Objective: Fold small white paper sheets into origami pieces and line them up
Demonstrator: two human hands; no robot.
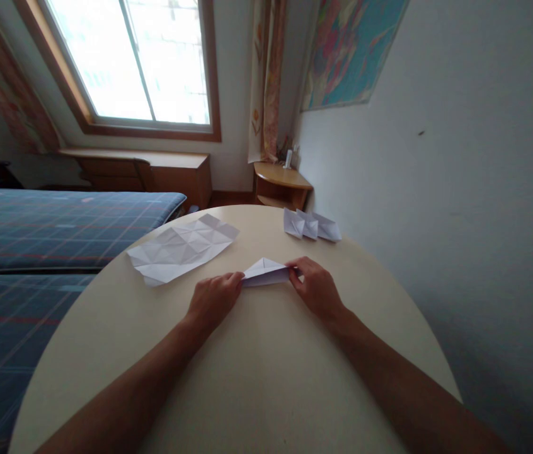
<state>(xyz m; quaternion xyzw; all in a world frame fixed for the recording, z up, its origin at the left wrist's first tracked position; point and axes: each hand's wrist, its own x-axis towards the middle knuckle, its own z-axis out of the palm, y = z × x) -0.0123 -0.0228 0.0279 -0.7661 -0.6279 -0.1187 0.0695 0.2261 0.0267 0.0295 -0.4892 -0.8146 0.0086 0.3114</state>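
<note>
Between my two hands is a folded sheet of white paper (265, 272), with a triangular peak at its middle and a long band along the near side. My left hand (217, 293) pinches its left end, fingers closed. At the right end, my right hand (314, 282) grips the paper between thumb and fingers. Beyond my left hand a creased, unfolded white sheet (184, 249) lies on the table. Farther back on the right rests a folded white paper piece (311, 224) with several pointed flaps.
The round cream table (257, 366) spreads under my arms. To the left stands a bed with a blue plaid cover (58, 227). A small wooden corner stand (283, 176) and a desk (172, 161) are beyond, near the window. A white wall (460, 208) runs along the right.
</note>
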